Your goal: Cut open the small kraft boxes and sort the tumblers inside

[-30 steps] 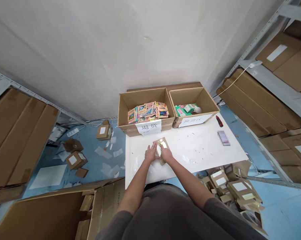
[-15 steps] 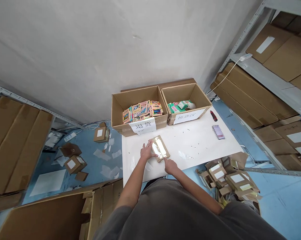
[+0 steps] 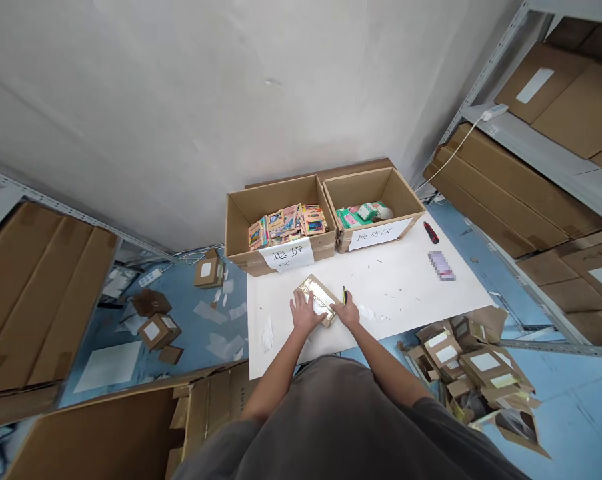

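Note:
A small flat cardboard box (image 3: 324,291) with shiny clear tape and a white label lies on the white table. Over its left and near side is my left hand (image 3: 305,312), gripping it with fingers spread across the edge and thumb on top. My right hand (image 3: 348,312) is closed round a utility knife (image 3: 345,295), whose yellow and dark end points up and away from the box. The thumb side of that hand touches the box's right edge. The rest of the knife is hidden in my fist.
Two open cartons with paper signs stand behind, one with colourful card packs (image 3: 285,223), one with green boxes (image 3: 365,212). A red-and-black cutter (image 3: 431,233) and a blurred purple item (image 3: 441,266) lie right. Tape scraps (image 3: 267,333) litter the table (image 3: 281,357); discarded boxes (image 3: 485,363) pile below.
My right hand has moved from the box's near edge to its right side, and the knife end now points up. My left hand has shifted further onto the box.

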Available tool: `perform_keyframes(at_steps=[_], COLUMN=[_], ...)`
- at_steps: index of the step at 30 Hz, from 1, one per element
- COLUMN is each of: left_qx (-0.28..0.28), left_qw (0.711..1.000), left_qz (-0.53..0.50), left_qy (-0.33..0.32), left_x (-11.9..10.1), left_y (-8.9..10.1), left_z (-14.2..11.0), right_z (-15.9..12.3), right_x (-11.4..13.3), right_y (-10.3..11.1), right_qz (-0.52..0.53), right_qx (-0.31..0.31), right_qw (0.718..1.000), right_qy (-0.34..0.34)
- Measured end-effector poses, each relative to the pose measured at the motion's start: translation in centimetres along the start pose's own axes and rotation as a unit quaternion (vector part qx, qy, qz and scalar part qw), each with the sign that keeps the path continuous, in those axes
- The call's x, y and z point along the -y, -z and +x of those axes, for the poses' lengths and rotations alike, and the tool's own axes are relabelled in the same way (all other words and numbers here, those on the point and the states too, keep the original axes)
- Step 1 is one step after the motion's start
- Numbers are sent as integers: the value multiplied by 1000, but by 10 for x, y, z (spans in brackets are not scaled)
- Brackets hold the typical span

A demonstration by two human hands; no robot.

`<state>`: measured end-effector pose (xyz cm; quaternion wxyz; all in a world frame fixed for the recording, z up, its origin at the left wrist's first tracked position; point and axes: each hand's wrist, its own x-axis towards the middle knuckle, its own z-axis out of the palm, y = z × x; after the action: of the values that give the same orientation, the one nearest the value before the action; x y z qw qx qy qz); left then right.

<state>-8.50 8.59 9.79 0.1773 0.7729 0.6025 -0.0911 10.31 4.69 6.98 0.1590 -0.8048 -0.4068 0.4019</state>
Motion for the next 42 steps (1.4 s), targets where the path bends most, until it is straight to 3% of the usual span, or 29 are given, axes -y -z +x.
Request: perform_keyframes(at_steps=[4,6,10,18,21,24,27,36,42], left_qx=[66,85,90,45,68,74,71,73,82], left_qw=[969,956,960,986,986,985,985,986,982], left_qz=[-7,0,21,15,26,27,29,29,22], left_qy=[-239,-281,-264,-158,-149,-152,-152,-144,-169], left_x=[2,1,-3,6,6,4,3,2,3], left_y=[12,19,23,-13,-17,-12,-7,-6,-4], left_z=[10,18,22,-6,-4,0,4,8,10], right_z=[14,18,24,24,11,-10,-26,-33,-30], right_x=[-5,-6,-2,12,-2,-27,-45,-46,-46], right_y=[-3,1,6,8,21,39,52,45,39], right_qz=[-6,-9,-8,-15,14,30,-23,-158,-144], right_qx=[5,14,37,45,55,145,206,151,146], right_qw=[1000,1000,999,993,988,972,959,957,962], right_qy=[3,14,26,106,140,184,193,192,181])
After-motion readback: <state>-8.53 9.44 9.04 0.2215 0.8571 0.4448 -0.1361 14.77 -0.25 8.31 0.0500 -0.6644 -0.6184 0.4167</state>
